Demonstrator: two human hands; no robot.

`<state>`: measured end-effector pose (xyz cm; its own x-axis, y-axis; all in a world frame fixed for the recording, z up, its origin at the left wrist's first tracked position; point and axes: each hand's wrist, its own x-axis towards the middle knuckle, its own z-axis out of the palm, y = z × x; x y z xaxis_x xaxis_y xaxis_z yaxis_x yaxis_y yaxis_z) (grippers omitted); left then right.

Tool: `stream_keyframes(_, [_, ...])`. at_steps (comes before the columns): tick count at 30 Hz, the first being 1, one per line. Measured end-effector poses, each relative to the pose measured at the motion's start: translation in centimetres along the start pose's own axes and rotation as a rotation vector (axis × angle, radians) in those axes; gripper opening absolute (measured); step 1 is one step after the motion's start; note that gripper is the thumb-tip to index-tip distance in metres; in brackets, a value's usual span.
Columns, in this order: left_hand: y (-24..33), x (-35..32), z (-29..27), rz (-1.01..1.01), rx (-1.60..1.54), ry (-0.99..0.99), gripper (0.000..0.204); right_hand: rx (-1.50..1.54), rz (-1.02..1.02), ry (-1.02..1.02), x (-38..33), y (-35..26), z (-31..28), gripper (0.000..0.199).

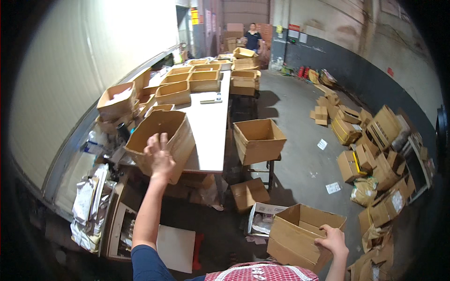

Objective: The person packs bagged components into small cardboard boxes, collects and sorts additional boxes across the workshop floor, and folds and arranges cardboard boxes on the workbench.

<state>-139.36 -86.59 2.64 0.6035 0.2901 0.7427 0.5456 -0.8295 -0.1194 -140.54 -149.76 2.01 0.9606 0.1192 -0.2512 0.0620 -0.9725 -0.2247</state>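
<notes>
My left hand (160, 157) is at the near rim of a deep open cardboard box (182, 145), fingers spread over the edge toward the inside. That box sits at the table's near left corner, jutting past the edge; little of its inside shows. Lower right, my right hand (333, 240) hooks its fingers over the right rim of another open cardboard box (293, 236). This second box is close to my body, and the visible part of its inside looks bare. Behind it a shallow white box (262, 225) holds clear plastic-wrapped items.
Several open boxes line the long white table (206, 136) beside a small scale (211, 98). An open carton (259, 140) rests on a stool to its right. Flattened and loose cartons (375, 164) pile along the right wall. A person (253, 38) stands far back.
</notes>
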Motion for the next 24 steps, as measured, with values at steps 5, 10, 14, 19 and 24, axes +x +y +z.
stream_keyframes(5, [-2.1, 1.0, 6.0, -0.167, -0.128, -0.514, 0.034, 0.025, 0.121, 0.009, -0.8, 9.2, -0.7, 0.048])
stream_keyframes(10, [2.6, 1.5, 8.9, -0.127, -0.282, -0.303, 0.029, 0.052, 0.292, -0.095, -1.1, 20.4, -1.8, 0.04])
stream_keyframes(14, [12.8, 5.4, 4.2, -0.426, 0.366, -0.534, 0.045, 0.046, 0.279, 0.227, -0.6, 31.4, -1.4, 0.034])
stream_keyframes(19, [30.1, 2.2, 3.4, -0.215, -0.679, -0.272, 0.035, -0.112, 0.232, 0.359, 4.0, 37.8, -2.1, 0.022])
stream_keyframes(24, [61.0, -13.0, -5.2, -0.272, -1.56, -1.774, 0.06, -0.136, -0.173, 0.582, 11.9, 38.2, -6.1, 0.014])
